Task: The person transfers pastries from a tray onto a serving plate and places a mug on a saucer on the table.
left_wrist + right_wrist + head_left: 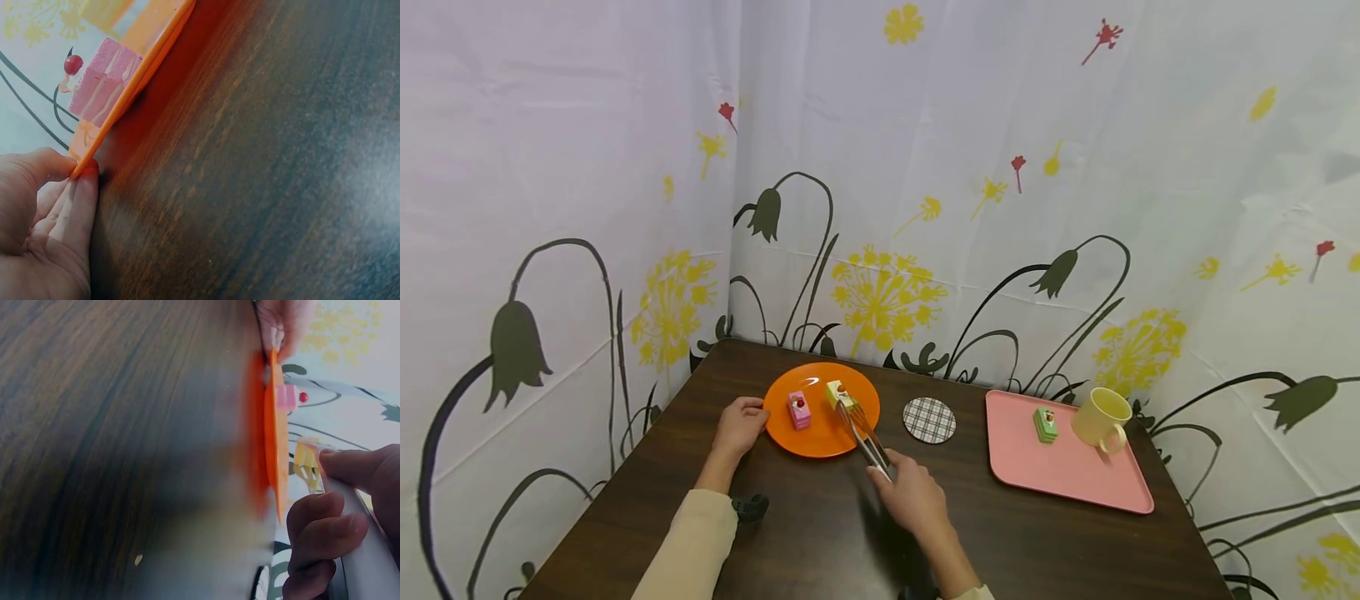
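My left hand (741, 427) pinches the rim of an orange plate (822, 435), thumb on top and fingers beneath, as the left wrist view shows. A pink toy cake slice (106, 81) with a red berry on it sits on the plate's left side. My right hand (914, 497) grips metal tongs (871, 448) by their arms. The slotted ends of the tongs are at a yellow toy cake slice (837, 392) over the plate's right half. In the right wrist view those ends overlap the yellow slice; I cannot tell whether they squeeze it.
Right of the plate lies a round checked coaster (929, 420). Farther right, a pink tray (1060, 475) carries a green toy cake slice (1045, 425) and a yellow mug (1101, 417). Behind the dark wooden table (820, 533) hangs a flower-printed curtain (970, 167).
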### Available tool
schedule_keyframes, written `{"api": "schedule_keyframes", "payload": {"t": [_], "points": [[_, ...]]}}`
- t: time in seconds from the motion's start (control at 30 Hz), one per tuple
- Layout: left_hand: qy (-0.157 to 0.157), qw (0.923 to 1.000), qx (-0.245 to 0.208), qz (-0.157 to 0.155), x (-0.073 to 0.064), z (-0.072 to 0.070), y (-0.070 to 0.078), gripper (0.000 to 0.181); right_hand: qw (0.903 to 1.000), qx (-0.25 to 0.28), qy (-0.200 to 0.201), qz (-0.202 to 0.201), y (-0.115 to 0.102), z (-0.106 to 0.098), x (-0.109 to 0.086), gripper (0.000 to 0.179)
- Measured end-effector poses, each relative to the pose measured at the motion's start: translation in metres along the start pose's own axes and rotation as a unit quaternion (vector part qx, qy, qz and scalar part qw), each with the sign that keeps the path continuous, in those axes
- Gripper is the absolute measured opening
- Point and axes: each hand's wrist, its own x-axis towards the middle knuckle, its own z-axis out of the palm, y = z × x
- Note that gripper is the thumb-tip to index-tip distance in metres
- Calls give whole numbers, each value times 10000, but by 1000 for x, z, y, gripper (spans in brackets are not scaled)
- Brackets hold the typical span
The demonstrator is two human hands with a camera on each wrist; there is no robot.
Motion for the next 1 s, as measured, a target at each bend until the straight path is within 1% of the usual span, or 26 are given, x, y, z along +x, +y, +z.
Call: {"api": "schedule_keyframes", "payload": {"t": [0.23,0.4,0.5,0.53,0.6,0.73,0.77,1.0], "points": [[0,10000,-17,8,-4,0,2,47,9991,-412,35,-32,-12,6,0,37],[-35,10000,15,-10,-3,-1,3,49,9984,-563,10,15,-20,8,2,39],[-54,10000,7,-68,-3,-2,3,50,9976,-680,86,-18,-21,12,4,43],[-51,10000,-4,-73,-3,-2,3,50,9969,-750,180,-155,-14,18,8,46],[-50,9999,-10,-91,-2,-1,3,50,9965,-806,189,-153,-14,20,9,47],[-58,10000,3,-65,-1,0,1,49,9970,-749,171,-86,-15,22,9,43],[-61,10000,16,-59,-1,0,1,49,9976,-688,99,66,-22,17,6,41],[-71,10000,40,-29,0,1,-2,48,9974,-689,81,212,-29,17,4,46]]}}
